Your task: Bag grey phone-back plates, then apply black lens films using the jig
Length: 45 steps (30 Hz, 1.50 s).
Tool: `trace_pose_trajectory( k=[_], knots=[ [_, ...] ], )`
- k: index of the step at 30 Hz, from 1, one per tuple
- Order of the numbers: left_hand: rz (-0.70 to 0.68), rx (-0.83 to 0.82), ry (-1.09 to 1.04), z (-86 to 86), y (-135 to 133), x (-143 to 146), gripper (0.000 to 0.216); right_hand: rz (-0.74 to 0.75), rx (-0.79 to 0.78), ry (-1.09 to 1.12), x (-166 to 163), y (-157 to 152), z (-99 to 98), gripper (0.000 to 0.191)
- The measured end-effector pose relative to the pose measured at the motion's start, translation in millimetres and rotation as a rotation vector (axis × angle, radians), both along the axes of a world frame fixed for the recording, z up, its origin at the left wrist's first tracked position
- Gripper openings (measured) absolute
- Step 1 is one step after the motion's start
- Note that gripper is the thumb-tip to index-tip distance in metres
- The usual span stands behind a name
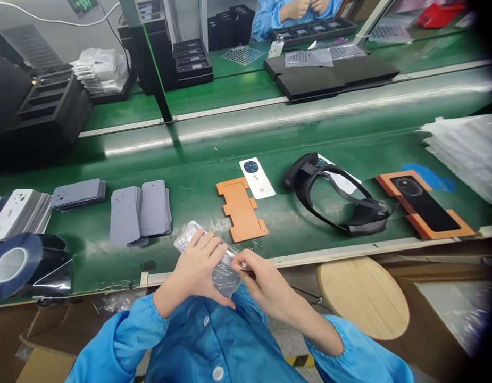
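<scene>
At the table's front edge, my left hand (200, 261) lies across a bundle wrapped in clear plastic (225, 277) and holds it, thumb stretched along the near side. Closed in a pinch at the bundle's right end is my right hand (265, 282). A small dark, thin bit shows by its fingertips, too small to name. The wrap is crinkled and shiny, and what is inside is mostly hidden. Just beyond the hands lies an orange notched plate (242, 210), with a white phone back panel (257, 178) with a dark camera circle beside it.
Grey phone-shaped sheets (126, 215) stand in stacks at left, near white ones (14, 215) and a tape roll (24, 266). Rightward are a black headset (337, 197) and an orange holder (389, 186) with a black phone panel. A round wooden stool (363, 298) stands below. Across sits a co-worker's sleeve (265, 21).
</scene>
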<state>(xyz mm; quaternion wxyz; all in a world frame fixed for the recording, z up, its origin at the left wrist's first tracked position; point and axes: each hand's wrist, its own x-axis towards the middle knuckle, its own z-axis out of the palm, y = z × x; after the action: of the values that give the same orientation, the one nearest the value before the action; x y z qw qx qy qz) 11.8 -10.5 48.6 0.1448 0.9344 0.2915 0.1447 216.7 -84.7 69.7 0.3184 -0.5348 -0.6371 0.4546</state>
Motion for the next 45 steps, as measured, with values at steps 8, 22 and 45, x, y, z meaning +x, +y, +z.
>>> trace_pose_trajectory(
  k=[8,22,45],
  knots=[
    [-0.007,0.002,0.022,4.8,0.0,1.9,0.108,-0.102,0.163,-0.088,-23.7,-26.9,-9.3,0.02],
    [-0.197,0.196,-0.051,4.4,-13.9,-1.6,0.085,-0.194,-0.024,0.26,20.8,-11.1,-33.2,0.013],
    [0.199,-0.051,-0.062,8.4,-49.0,29.9,0.034,0.162,-0.158,0.204,33.7,14.6,-4.1,0.018]
  ],
)
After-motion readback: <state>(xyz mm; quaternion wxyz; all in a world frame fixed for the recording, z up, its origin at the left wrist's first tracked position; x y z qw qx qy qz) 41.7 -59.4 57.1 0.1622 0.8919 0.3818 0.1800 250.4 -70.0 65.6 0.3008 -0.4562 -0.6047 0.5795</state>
